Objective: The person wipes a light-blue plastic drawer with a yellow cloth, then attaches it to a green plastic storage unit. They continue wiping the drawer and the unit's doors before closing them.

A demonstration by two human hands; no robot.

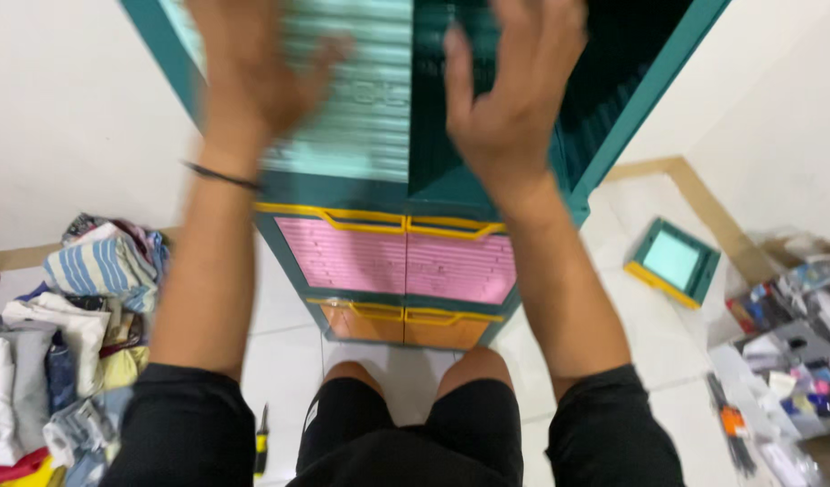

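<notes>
Both my hands are raised in front of a tall teal plastic cabinet (pixel 451 185). My left hand (pixel 253 72) is blurred, fingers spread, over the light green left door (pixel 361 99). A thin dark band circles that wrist. My right hand (pixel 510 90) is open with fingers apart, in front of the dark opening on the cabinet's right side, where the door stands ajar. Neither hand holds anything. Below are pink drawers (pixel 397 261) with yellow handles and orange drawers (pixel 401 325). My knees in black shorts show at the bottom.
A pile of folded and loose clothes (pixel 63 334) lies on the white tile floor at left. A yellow-handled screwdriver (pixel 262 442) lies by my left leg. A loose teal drawer (pixel 672 261) sits on the floor at right, with cluttered small items (pixel 785 361) beyond it.
</notes>
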